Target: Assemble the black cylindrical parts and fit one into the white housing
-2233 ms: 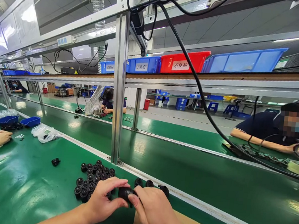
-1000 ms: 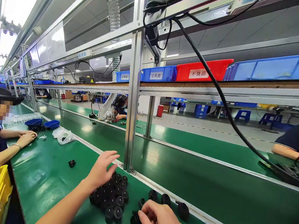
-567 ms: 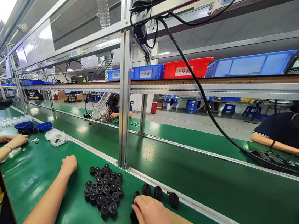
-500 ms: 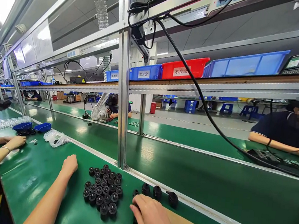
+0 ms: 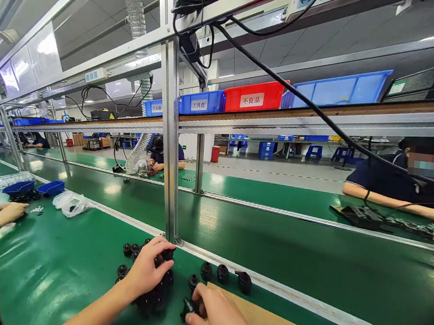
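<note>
My left hand point(image 5: 148, 269) reaches over a cluster of black round plastic parts point(image 5: 122, 270) on the green bench, its thumb and fingers closed around one black round part point(image 5: 169, 254) at the cluster's right side. Much of the cluster is hidden beneath that hand and its shadow. To the right, my right hand point(image 5: 220, 318) grips a black cylindrical part point(image 5: 188, 308), tilted, between thumb and fingers at the edge of a brown board point(image 5: 263, 317). Just beyond it stands another black part point(image 5: 193, 281), with a short row of similar nozzle-topped parts point(image 5: 223, 274) behind.
A metal post point(image 5: 170, 147) rises from the bench's back rail. Blue bins point(image 5: 202, 104) and a red bin point(image 5: 253, 96) sit on the shelf above. At left, a co-worker's hands point(image 5: 13, 212) work near blue trays point(image 5: 51, 187) and a plastic bag point(image 5: 71, 204). A black cable point(image 5: 280, 81) hangs across.
My left hand has moved right from bare bench onto the cluster and closed on a part. My right hand now shows a tilted black part in its fingers. The view has shifted slightly right.
</note>
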`<state>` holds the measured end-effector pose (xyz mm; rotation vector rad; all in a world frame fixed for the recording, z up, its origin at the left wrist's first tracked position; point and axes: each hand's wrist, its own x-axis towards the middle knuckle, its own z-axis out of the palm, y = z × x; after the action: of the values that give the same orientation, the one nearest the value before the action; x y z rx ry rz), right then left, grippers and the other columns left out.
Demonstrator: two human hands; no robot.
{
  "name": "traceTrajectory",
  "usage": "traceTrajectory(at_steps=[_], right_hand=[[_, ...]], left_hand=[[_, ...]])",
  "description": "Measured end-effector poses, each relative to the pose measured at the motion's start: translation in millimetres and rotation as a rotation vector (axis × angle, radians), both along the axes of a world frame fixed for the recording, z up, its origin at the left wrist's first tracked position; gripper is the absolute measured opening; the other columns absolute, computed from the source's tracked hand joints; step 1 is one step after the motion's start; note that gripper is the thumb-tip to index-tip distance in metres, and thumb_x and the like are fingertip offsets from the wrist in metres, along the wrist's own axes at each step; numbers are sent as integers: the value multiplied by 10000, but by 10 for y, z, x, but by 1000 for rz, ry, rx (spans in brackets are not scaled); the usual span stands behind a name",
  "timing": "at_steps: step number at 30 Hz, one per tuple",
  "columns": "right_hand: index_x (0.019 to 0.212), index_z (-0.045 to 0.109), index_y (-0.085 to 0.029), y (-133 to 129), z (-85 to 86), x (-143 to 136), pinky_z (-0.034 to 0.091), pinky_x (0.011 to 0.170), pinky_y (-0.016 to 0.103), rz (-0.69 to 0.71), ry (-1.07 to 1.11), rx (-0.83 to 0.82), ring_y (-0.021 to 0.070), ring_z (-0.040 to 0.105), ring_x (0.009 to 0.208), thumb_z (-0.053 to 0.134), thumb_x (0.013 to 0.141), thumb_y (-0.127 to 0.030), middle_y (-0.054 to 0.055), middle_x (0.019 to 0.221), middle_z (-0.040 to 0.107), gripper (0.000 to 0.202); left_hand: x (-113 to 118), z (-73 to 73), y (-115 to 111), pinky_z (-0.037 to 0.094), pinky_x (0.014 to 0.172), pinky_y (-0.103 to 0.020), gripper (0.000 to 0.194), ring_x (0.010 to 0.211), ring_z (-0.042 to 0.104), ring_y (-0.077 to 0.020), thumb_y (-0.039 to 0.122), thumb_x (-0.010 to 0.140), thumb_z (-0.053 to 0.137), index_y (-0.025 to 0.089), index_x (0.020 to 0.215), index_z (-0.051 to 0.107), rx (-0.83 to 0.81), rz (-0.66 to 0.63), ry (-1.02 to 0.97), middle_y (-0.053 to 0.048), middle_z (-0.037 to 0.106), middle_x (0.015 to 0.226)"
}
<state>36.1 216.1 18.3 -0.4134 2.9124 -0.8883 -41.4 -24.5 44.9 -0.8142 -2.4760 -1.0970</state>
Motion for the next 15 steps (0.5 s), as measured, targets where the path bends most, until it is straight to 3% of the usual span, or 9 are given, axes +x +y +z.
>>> traceTrajectory(at_steps=[2, 6, 11, 15], right_hand=[[1211, 691, -254, -20, -11, 28, 495, 869, 376, 108, -32, -38, 326, 692, 1093, 776, 848, -187, 68, 1146, 721, 379], [1259, 661, -270, -102, 11, 73, 476, 953, 379, 240, 30, -22, 310, 657, 1176, 700, 900, -133, 66, 1262, 659, 387], [1274, 589, -210, -114, 36, 39, 462, 882, 387, 157, 117, 16, 322, 667, 1112, 661, 942, -89, 77, 1238, 693, 361], [1190, 610, -199, -21, 16, -42, 449, 850, 397, 97, 158, 31, 341, 658, 1057, 743, 861, -84, 91, 1192, 690, 373]], left_hand=[[-21, -28, 5, 583, 955, -380, 350, 1103, 686, -248, 134, 898, 720, 284, 1214, 746, 25, -7, -13, -63, 710, 1204], [-65, -55, -5, 581, 845, -347, 358, 1002, 689, -234, 130, 887, 749, 281, 1212, 745, 61, -8, -33, -56, 712, 1162], [-26, -44, 3, 548, 821, -340, 365, 906, 664, -223, 183, 850, 868, 277, 1178, 740, 75, -9, 11, -25, 707, 1021], [28, -46, 6, 550, 877, -351, 422, 980, 673, -238, 204, 803, 940, 259, 1165, 731, 65, -94, 114, -42, 707, 1070]])
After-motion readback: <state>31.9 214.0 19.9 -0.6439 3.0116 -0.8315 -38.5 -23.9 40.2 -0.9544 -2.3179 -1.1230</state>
